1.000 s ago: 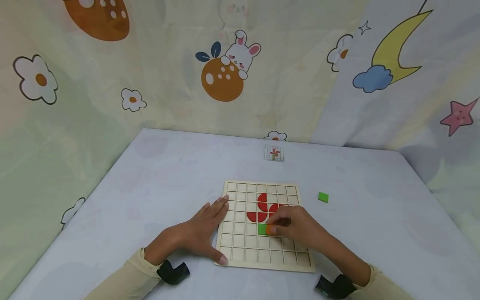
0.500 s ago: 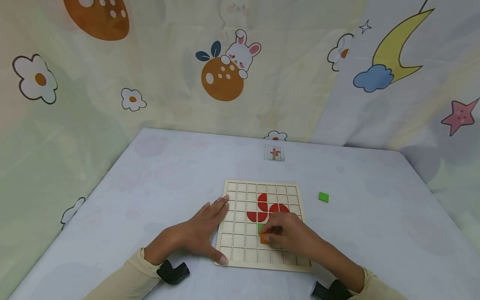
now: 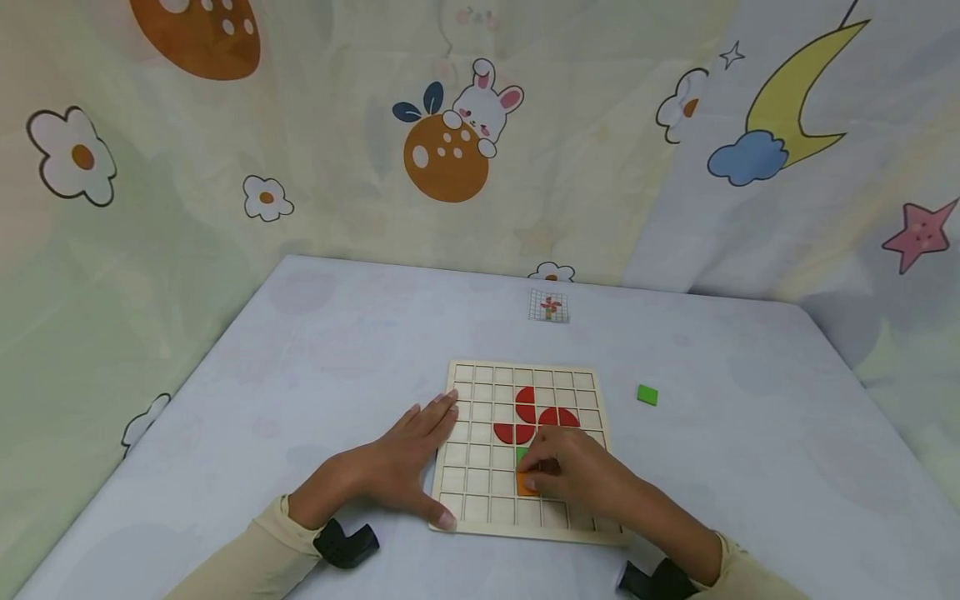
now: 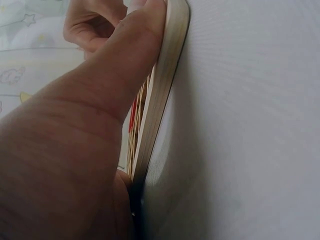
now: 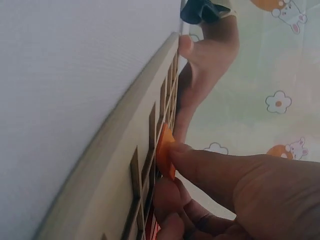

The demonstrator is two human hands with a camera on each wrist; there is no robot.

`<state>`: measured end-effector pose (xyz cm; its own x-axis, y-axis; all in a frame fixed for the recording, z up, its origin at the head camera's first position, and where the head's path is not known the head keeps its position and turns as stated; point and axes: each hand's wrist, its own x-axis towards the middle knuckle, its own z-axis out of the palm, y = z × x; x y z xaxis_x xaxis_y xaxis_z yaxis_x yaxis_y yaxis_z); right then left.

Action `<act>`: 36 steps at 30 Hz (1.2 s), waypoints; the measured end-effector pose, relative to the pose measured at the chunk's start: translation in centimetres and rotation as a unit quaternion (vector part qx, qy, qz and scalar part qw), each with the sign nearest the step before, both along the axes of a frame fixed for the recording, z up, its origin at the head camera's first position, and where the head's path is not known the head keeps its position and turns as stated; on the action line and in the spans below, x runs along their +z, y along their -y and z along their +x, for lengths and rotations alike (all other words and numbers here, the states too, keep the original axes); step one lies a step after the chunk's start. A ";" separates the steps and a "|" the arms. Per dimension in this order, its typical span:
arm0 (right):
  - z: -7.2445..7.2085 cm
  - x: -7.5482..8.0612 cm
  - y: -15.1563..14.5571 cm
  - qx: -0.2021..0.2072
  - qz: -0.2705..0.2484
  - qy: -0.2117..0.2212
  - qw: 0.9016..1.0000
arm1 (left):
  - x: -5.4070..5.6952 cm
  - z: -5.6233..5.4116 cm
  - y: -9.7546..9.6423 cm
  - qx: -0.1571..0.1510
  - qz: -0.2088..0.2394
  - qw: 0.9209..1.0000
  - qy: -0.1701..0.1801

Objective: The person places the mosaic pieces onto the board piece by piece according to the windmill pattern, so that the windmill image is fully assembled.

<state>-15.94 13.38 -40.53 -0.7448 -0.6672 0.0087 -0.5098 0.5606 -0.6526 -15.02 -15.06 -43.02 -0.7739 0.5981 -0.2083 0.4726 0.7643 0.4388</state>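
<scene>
A pale wooden grid board (image 3: 478, 507) lies on the table, holding several red quarter-round tiles (image 3: 513, 433) around its middle. My left hand (image 3: 397, 468) rests at the board's left edge with fingers spread, its thumb at the near left corner. Between thumb and fingertips my right hand (image 3: 572, 467) pinches a square orange tile (image 3: 527, 485), low over the cell just below a seated green tile (image 3: 521, 454). In the right wrist view the orange tile (image 5: 165, 150) stands slightly tilted at the grid. The right hand covers part of the green tile and the cells under it.
A loose green tile (image 3: 647, 395) lies on the table right of the board. Behind the board is a small card (image 3: 549, 306) printed with a red pinwheel on a grid. A patterned cloth (image 3: 337, 125) hangs along the back of the table.
My right hand has brought the orange tile from beside the seated green tile to the cell below it, uncovering more red tile. The left hand stays in place.
</scene>
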 end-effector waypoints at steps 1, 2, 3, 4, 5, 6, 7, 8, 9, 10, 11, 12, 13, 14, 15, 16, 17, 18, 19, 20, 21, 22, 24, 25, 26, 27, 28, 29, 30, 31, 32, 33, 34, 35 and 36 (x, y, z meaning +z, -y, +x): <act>0.0 0.0 0.0 0.001 0.002 0.000 1.000 | 0.0 0.0 0.0 0.000 0.001 1.000 0.001; 0.0 0.0 0.0 0.002 0.005 0.000 1.000 | 0.0 0.0 0.0 0.000 0.000 1.000 0.001; 0.0 0.0 0.0 0.003 0.007 -0.003 1.000 | 0.0 0.0 0.0 -0.001 0.000 1.000 0.000; 0.0 0.0 0.0 0.003 0.007 -0.005 1.000 | 0.0 0.0 0.0 -0.001 0.000 1.000 0.000; 0.0 0.0 0.0 0.003 0.006 -0.007 1.000 | 0.0 -0.1 0.0 -0.001 0.001 1.000 -0.001; 0.0 0.0 0.0 0.003 0.005 -0.009 1.000 | 0.0 -0.1 0.0 -0.002 0.001 1.000 -0.001; 0.0 0.0 0.0 0.003 0.004 -0.012 1.000 | 0.0 -0.1 0.0 -0.003 0.001 1.000 -0.002; 0.0 0.1 0.0 0.003 0.001 -0.014 1.000 | -0.1 -0.1 0.0 -0.003 0.000 1.000 -0.003; 0.0 0.1 0.0 0.002 -0.002 -0.016 1.000 | -0.1 0.0 0.0 -0.003 0.000 1.000 -0.004; 0.1 0.2 0.0 0.001 -0.004 -0.014 1.000 | -0.1 0.0 0.0 -0.003 0.000 1.000 -0.005; 0.1 0.2 0.0 0.004 -0.009 -0.011 1.000 | -0.1 0.0 0.0 -0.003 0.001 1.000 -0.006; 0.1 0.2 0.0 0.005 -0.012 -0.005 1.000 | 0.0 0.0 0.0 -0.003 0.001 1.000 -0.006; 0.2 0.2 0.0 0.007 -0.015 0.001 1.000 | 0.0 0.0 0.0 -0.003 0.000 1.000 -0.006; 0.2 0.3 0.1 0.008 -0.018 0.007 1.000 | 0.0 0.0 0.0 -0.003 0.000 1.000 -0.006; 0.2 0.3 0.1 0.009 -0.020 0.013 1.000 | 0.0 0.0 0.0 -0.003 -0.001 1.000 -0.005; 0.2 0.4 0.1 0.011 -0.023 0.018 1.000 | 0.0 0.0 0.0 -0.002 -0.002 1.000 -0.005; 0.2 0.4 0.1 0.012 -0.026 0.021 0.999 | 0.0 0.0 0.0 -0.002 -0.002 1.000 -0.004; 0.2 0.5 0.0 0.012 -0.027 0.020 0.999 | 0.0 0.0 0.0 -0.001 -0.003 1.000 -0.004; 0.2 0.5 0.0 0.011 -0.028 0.017 0.999 | 0.1 0.0 0.0 -0.001 -0.002 1.000 -0.004; 0.1 0.5 -0.1 0.009 -0.029 0.011 0.999 | 0.1 0.0 0.0 -0.001 -0.002 1.000 -0.004; 0.0 0.5 -0.3 0.005 -0.030 0.007 1.000 | 0.1 0.0 0.0 -0.001 -0.001 1.000 -0.003; -0.1 0.6 -0.4 0.002 -0.031 0.003 1.000 | 0.1 0.0 0.0 -0.001 0.000 1.000 -0.003; -0.4 0.6 -0.8 -0.009 -0.034 -0.006 0.999 | 0.1 0.0 0.0 -0.001 0.001 1.000 -0.003; -0.6 0.6 -1.0 -0.015 -0.036 -0.007 0.999 | 0.1 0.1 0.0 -0.001 0.001 1.000 -0.004; -0.8 0.6 -1.3 -0.021 -0.038 -0.010 0.999 | 0.1 0.1 0.0 0.000 0.001 1.000 -0.004; -0.9 0.7 -1.6 -0.025 -0.042 -0.010 0.999 | 0.1 0.1 0.0 0.001 0.000 1.000 -0.004; -1.1 0.7 -1.9 -0.029 -0.045 -0.012 0.998 | 0.1 0.1 0.0 0.002 -0.001 1.000 -0.004; -1.3 0.8 -2.2 -0.034 -0.047 -0.014 0.998 | 0.1 0.1 0.0 0.003 -0.001 1.000 -0.004; -1.4 0.8 -2.5 -0.040 -0.048 -0.016 0.998 | 0.0 0.1 0.0 0.004 -0.003 1.000 -0.004; -1.6 0.8 -2.8 -0.045 -0.049 -0.019 0.998 | 0.0 0.1 0.0 0.005 -0.003 1.000 -0.004; -1.8 0.8 -3.1 -0.053 -0.048 -0.025 0.997 | -0.1 0.1 0.0 0.006 -0.005 1.000 -0.004; -2.0 0.8 -3.4 -0.061 -0.047 -0.030 0.997 | -0.1 0.1 0.0 0.007 -0.006 1.000 -0.004; -2.2 0.7 -3.8 -0.070 -0.046 -0.038 0.996 | -0.1 0.1 0.0 0.007 -0.005 1.000 -0.003; -2.4 0.6 -4.2 -0.081 -0.045 -0.046 0.995 | -0.1 0.1 0.0 0.006 -0.006 1.000 -0.003; -2.7 0.6 -4.5 -0.091 -0.046 -0.054 0.993 | -0.1 0.1 0.0 0.006 -0.005 1.000 -0.004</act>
